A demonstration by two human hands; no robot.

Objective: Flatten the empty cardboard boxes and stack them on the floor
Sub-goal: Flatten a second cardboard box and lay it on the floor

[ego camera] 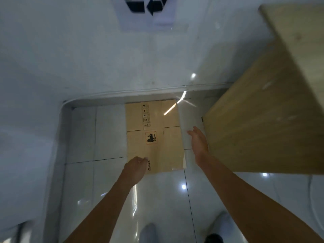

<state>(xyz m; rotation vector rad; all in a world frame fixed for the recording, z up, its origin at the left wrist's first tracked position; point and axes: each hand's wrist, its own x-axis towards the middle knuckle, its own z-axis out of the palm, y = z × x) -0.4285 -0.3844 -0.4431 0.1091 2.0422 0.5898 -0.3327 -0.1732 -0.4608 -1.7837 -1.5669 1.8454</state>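
Left hand [135, 166], right hand [199, 139] open, empty, flanking flattened box [154, 135] on floor [108, 137].

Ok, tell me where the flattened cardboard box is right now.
In the head view, the flattened cardboard box lies flat on the tiled floor against the wall, between the left hand and right hand, left of the wooden panel.

Recycling sign [147, 7] cropped by the top edge, shoes [149, 232] blurred, box [154, 137] corner under left hand [135, 166]
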